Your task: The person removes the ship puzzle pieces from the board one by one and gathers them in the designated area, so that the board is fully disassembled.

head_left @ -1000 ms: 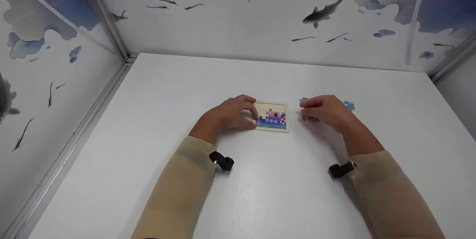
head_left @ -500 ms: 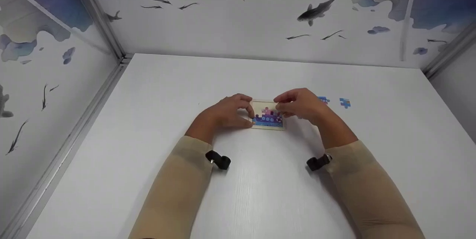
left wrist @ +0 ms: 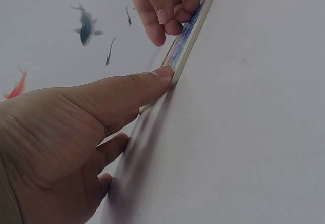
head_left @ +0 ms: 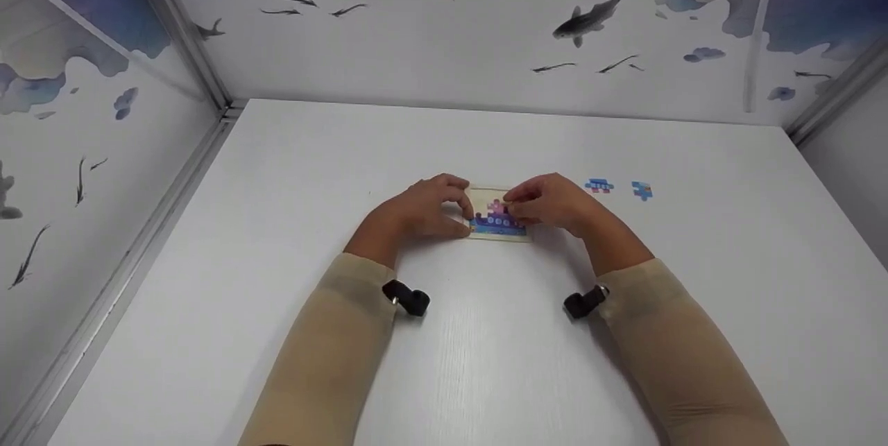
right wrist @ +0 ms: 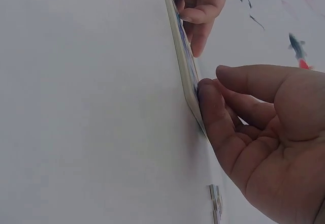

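Observation:
A small jigsaw board (head_left: 488, 193) with a pale wooden rim lies on the white table. Its lower part is filled with a purple ship picture (head_left: 497, 226), with pink pieces above; the upper left is bare wood. My left hand (head_left: 431, 209) grips the board's left edge, thumb at the near corner and fingers at the far one. Over the board's right side my right hand (head_left: 551, 203) pinches a puzzle piece, mostly hidden by the fingertips. In the right wrist view, the thumb and fingers of that hand (right wrist: 264, 127) come together right at the board's surface.
Two loose puzzle pieces lie right of the board: a blue and pink one (head_left: 599, 186) and a blue one with some orange (head_left: 642, 190). White panels painted with fish (head_left: 593, 19) stand behind the table (head_left: 458, 335) and along its left.
My right hand has moved left from the loose pieces to the board, carrying a puzzle piece, and come down on its right side. My left hand keeps its grip on the board.

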A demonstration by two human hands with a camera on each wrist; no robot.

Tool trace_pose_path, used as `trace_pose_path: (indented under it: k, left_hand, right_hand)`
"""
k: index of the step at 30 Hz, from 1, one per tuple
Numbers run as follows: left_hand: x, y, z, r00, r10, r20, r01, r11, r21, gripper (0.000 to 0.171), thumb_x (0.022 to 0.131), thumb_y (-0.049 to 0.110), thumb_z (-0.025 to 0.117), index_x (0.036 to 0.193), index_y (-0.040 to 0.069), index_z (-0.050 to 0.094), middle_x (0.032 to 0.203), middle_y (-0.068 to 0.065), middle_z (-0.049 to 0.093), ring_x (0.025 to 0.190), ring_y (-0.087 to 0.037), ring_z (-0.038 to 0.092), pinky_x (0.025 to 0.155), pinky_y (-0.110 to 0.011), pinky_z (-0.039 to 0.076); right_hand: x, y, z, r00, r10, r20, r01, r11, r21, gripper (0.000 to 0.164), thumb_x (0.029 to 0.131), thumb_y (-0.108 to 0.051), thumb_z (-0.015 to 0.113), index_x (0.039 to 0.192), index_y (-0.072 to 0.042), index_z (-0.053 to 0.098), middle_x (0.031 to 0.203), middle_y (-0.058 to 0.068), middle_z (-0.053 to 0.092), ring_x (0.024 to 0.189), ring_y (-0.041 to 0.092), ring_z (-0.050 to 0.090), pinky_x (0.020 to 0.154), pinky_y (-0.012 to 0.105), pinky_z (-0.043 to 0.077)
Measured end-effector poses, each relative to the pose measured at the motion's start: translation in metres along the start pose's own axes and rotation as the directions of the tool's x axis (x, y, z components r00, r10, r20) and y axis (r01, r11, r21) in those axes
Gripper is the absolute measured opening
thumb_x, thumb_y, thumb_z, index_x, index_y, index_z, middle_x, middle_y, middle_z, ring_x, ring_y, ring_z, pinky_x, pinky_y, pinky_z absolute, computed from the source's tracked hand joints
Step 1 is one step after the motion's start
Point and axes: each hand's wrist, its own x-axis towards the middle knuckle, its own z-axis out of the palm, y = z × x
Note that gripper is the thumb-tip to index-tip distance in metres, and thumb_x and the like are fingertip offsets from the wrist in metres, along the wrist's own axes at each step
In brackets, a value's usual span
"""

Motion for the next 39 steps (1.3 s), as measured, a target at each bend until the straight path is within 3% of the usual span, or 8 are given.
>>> trace_pose_path:
  k: [4, 12, 20, 24, 28, 34, 39]
  left_hand:
    - [-0.0004, -0.0004, 0.0005, 1.0, 0.012, -0.005, -0.012, 1.0, 0.003, 0.013, 0.094, 0.038, 0.081, 0.105, 0.039, 0.075, 0.17, 0.013, 0.038, 0.166, -0.033, 0.023, 0.134, -0.063, 0.021]
    - [-0.004, -0.0016, -0.002, 0.998, 0.053, -0.014, -0.053, 0.999, -0.005, 0.015, 0.093, 0.037, 0.082, 0.105, 0.036, 0.075, 0.17, 0.011, 0.039, 0.164, -0.039, 0.024, 0.132, -0.062, 0.023]
    - [-0.0011, -0.0033, -0.0018, 0.998, 0.058, -0.008, -0.058, 0.998, 0.01, 0.015, 0.093, 0.039, 0.082, 0.106, 0.037, 0.075, 0.17, 0.01, 0.039, 0.164, -0.036, 0.026, 0.133, -0.061, 0.024]
    - [0.0, -0.0037, -0.001, 0.999, 0.053, -0.01, -0.053, 0.999, 0.012, 0.015, 0.093, 0.04, 0.082, 0.106, 0.038, 0.075, 0.17, 0.011, 0.039, 0.164, -0.037, 0.026, 0.133, -0.061, 0.023]
    - [-0.0009, -0.0029, -0.0012, 0.999, 0.05, -0.012, -0.05, 0.999, 0.012, 0.014, 0.093, 0.04, 0.082, 0.105, 0.038, 0.075, 0.17, 0.011, 0.039, 0.164, -0.037, 0.026, 0.132, -0.061, 0.024]
    - [-0.0019, -0.0004, -0.0017, 0.999, 0.035, -0.014, -0.034, 0.999, 0.012, 0.015, 0.093, 0.039, 0.082, 0.106, 0.036, 0.075, 0.17, 0.01, 0.04, 0.164, -0.035, 0.027, 0.133, -0.061, 0.023]
    - [-0.0034, -0.0009, -0.0021, 0.998, 0.056, -0.012, -0.056, 0.998, -0.006, 0.017, 0.093, 0.037, 0.083, 0.107, 0.033, 0.076, 0.17, 0.009, 0.039, 0.165, -0.037, 0.025, 0.133, -0.061, 0.023]
  right_hand:
    - [-0.0012, 0.0001, 0.0003, 1.0, 0.001, 0.011, -0.001, 0.999, -0.045, 0.032, 0.103, -0.03, 0.073, 0.135, -0.025, 0.073, 0.132, 0.003, 0.071, 0.122, 0.025, 0.064, 0.115, 0.043, 0.052]
    - [-0.0036, -0.0027, 0.0, 0.998, -0.046, 0.039, 0.051, 0.986, -0.156, 0.041, 0.101, -0.03, 0.071, 0.142, -0.03, 0.069, 0.126, 0.003, 0.068, 0.12, 0.025, 0.056, 0.101, 0.04, 0.051]
    - [-0.0041, -0.0036, 0.0, 0.995, -0.057, 0.079, 0.071, 0.981, -0.18, 0.04, 0.106, -0.034, 0.066, 0.145, -0.031, 0.067, 0.146, 0.005, 0.065, 0.129, 0.027, 0.057, 0.114, 0.051, 0.049]
    - [-0.0031, -0.0029, 0.0005, 0.994, -0.063, 0.091, 0.079, 0.981, -0.179, 0.038, 0.108, -0.035, 0.063, 0.146, -0.03, 0.066, 0.141, 0.006, 0.065, 0.127, 0.027, 0.056, 0.112, 0.048, 0.05]
    - [-0.0023, -0.0014, 0.0003, 0.993, -0.067, 0.092, 0.081, 0.983, -0.164, 0.037, 0.108, -0.035, 0.062, 0.144, -0.031, 0.065, 0.133, 0.007, 0.062, 0.124, 0.027, 0.055, 0.107, 0.043, 0.05]
    - [-0.0018, 0.0008, -0.0006, 0.992, -0.078, 0.094, 0.086, 0.993, -0.085, 0.036, 0.107, -0.033, 0.064, 0.143, -0.031, 0.061, 0.133, 0.007, 0.06, 0.12, 0.026, 0.059, 0.105, 0.039, 0.053]
    - [-0.0022, 0.0004, 0.0007, 0.997, -0.069, 0.039, 0.068, 0.997, 0.021, 0.027, 0.106, -0.028, 0.067, 0.132, -0.026, 0.064, 0.129, 0.006, 0.061, 0.117, 0.024, 0.06, 0.099, 0.031, 0.055]
